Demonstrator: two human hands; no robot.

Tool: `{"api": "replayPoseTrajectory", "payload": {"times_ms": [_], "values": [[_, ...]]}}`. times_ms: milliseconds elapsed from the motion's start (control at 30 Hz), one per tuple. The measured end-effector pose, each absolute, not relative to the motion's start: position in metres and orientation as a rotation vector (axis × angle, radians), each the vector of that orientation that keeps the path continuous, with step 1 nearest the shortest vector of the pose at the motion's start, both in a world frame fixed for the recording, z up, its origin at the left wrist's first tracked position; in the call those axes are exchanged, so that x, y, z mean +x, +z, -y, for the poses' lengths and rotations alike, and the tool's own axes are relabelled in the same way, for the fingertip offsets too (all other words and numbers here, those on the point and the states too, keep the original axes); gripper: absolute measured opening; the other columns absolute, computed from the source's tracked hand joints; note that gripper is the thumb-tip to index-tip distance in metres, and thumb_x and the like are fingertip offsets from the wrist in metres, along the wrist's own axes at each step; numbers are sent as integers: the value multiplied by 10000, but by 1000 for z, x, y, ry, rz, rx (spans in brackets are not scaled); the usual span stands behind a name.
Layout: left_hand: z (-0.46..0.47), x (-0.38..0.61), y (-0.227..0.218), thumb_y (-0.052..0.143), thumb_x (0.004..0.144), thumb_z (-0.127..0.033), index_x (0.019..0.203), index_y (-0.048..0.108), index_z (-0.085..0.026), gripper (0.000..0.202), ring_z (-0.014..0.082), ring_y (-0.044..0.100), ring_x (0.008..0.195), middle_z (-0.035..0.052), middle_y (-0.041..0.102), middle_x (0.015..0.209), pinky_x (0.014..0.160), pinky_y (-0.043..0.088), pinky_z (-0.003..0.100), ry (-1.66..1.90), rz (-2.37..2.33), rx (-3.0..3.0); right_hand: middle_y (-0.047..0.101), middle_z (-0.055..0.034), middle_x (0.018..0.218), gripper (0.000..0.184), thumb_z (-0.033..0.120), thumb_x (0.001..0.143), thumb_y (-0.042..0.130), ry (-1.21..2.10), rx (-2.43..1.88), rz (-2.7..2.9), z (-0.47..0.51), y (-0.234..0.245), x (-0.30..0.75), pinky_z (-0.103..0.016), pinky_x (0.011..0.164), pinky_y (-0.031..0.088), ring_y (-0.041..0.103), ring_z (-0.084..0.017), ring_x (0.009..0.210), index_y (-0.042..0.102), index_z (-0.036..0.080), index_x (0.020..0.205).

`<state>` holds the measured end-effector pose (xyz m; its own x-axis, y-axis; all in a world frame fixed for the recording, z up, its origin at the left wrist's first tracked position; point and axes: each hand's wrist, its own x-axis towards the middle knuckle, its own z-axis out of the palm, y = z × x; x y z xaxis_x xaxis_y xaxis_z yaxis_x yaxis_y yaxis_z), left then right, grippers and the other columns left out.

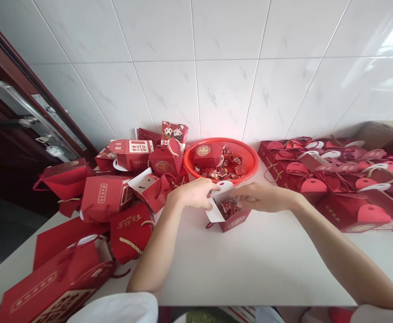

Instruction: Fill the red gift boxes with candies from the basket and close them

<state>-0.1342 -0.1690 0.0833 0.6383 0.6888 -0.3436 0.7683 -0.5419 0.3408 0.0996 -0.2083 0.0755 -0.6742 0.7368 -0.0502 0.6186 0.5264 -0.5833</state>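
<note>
A small red gift box [232, 219] stands open on the white table [250, 264], with red wrapped candies showing inside. My left hand [193, 193] grips the box's white left flap, fingers curled round it. My right hand [262, 198] reaches into the top of the box from the right, fingers pinched together; what they hold is hidden. Just behind the box sits a red plastic basket [250, 157] with more wrapped candies and one small red box in it.
A heap of assembled red gift boxes [129, 179] and larger red bags [58, 278] covers the table's left side. Flat, unfolded red boxes [344, 179] lie in rows on the right. A dark door [7, 134] stands at far left, white wall tiles behind.
</note>
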Motion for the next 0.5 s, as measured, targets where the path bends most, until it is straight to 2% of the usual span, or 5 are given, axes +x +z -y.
{"api": "replayPoseTrajectory", "payload": {"times_ms": [100,200,367,433,500], "values": [[168,-135,81,663,694,-272,1392,555,-229,708,257,587,1089,65,638,1140,766,450,258,-229,-1133,2395,727,-59,1067,294,366,957,531,874,-1174,2418,225,71,117,-337,786,522,668,-210,901,701,248,1166],[165,-136,78,677,705,-313,1349,601,-222,655,258,618,1032,66,660,1124,769,447,266,-202,-1106,2398,683,-99,1246,314,463,928,602,817,-1181,2304,242,56,128,-393,942,517,645,-271,1130,741,236,1095],[164,-136,77,653,773,-552,1423,553,-223,736,250,634,1039,68,663,1196,792,448,265,-121,-1121,2319,520,-86,1481,283,477,925,616,732,-1189,2124,266,20,129,-396,966,544,557,-316,1311,807,268,932],[164,-136,77,642,763,-658,1438,541,-222,810,251,636,1035,71,666,1196,804,450,267,-105,-1099,2301,461,-67,1533,270,460,923,624,662,-1191,2010,272,5,125,-390,952,564,563,-321,1308,811,271,874],[165,-136,77,675,711,-712,1443,538,-222,891,263,630,1059,75,658,1218,815,453,269,-102,-1077,2294,378,-57,1589,228,450,902,658,546,-1197,1910,275,-9,120,-419,993,554,539,-338,1335,807,278,918]]}}
